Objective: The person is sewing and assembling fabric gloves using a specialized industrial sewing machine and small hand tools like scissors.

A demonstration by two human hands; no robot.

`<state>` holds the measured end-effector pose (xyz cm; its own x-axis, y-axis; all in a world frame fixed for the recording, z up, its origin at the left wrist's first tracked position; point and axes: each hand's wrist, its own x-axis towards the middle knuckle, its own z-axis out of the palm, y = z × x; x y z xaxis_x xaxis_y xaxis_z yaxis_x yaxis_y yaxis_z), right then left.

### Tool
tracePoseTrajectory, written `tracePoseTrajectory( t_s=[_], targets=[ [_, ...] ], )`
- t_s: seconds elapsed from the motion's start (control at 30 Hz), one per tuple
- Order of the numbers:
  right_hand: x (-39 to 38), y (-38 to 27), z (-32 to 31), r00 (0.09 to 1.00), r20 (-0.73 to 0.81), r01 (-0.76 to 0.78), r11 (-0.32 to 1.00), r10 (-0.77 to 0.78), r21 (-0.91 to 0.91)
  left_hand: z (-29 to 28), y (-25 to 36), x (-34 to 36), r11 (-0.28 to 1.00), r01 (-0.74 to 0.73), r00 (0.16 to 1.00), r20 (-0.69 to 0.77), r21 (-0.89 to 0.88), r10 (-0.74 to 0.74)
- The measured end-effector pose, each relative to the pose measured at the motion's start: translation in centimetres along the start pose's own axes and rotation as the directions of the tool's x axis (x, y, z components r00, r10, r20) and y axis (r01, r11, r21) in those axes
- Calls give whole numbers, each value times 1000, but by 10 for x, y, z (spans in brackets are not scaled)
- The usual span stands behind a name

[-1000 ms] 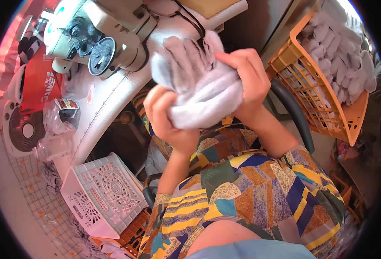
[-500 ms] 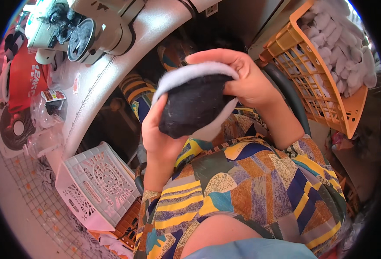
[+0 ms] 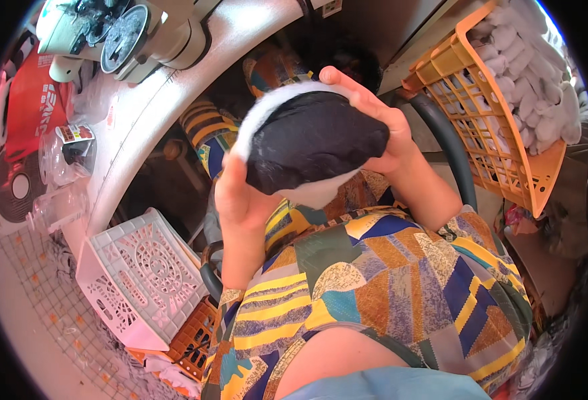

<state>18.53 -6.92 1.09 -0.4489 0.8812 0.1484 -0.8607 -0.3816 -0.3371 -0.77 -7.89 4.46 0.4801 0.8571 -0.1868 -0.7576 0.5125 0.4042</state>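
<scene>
Held the cloth (image 3: 317, 140) with both hands, a little above the middle of the frame, in front of the patterned clothes (image 3: 387, 287). Gripped its left end with the left hand (image 3: 237, 200), pressing close around the edge with the thumb side and hiding other fingers beneath. Gripped its right end with the right hand (image 3: 386, 127), stretching the forefinger along the upper right edge; could not see the right thumb clearly. Spread the two hands well apart, at the width of the cloth. Showed the black side of the cloth toward the camera, rather crumpled, with a fluffy white border along the upper left and some more white below.

Saw in the upper left of the frame the machine (image 3: 180, 43), standing on the pale table (image 3: 244, 23). Noticed farther left a red bag (image 3: 37, 110), a fan (image 3: 20, 187) and, just beside the fan, a clear jar (image 3: 60, 210). Found in the lower left a white crate (image 3: 150, 270), partly above an orange basket (image 3: 197, 337). Saw in the upper right a tilted orange crate (image 3: 497, 127), full of soft white pieces (image 3: 534, 87), and, near it, a black armrest (image 3: 447, 137).
</scene>
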Motion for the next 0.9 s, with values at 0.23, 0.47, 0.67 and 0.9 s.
tracePoseTrajectory(
  t_s=[0.23, 0.47, 0.67, 0.9],
  targets=[
    [6, -7, 12, 993, -86, -2, 721, -80, -693, -22, 1, 20, -308, -244, 572, 393, 920, 720],
    [29, 6, 11, 660, 599, 438, -416, -453, -797, -5, -13, 35, -846, -175, 419, 816, 504, 399],
    [36, 4, 3, 599, 607, 452, -406, -522, -795, 7, -29, 32, -733, -365, 457, 797, 574, 396],
    [51, 7, 18, 439, 445, 215, -390, -780, -895, 8, -47, 25, -844, -326, 358, 882, 425, 306]
  ],
)
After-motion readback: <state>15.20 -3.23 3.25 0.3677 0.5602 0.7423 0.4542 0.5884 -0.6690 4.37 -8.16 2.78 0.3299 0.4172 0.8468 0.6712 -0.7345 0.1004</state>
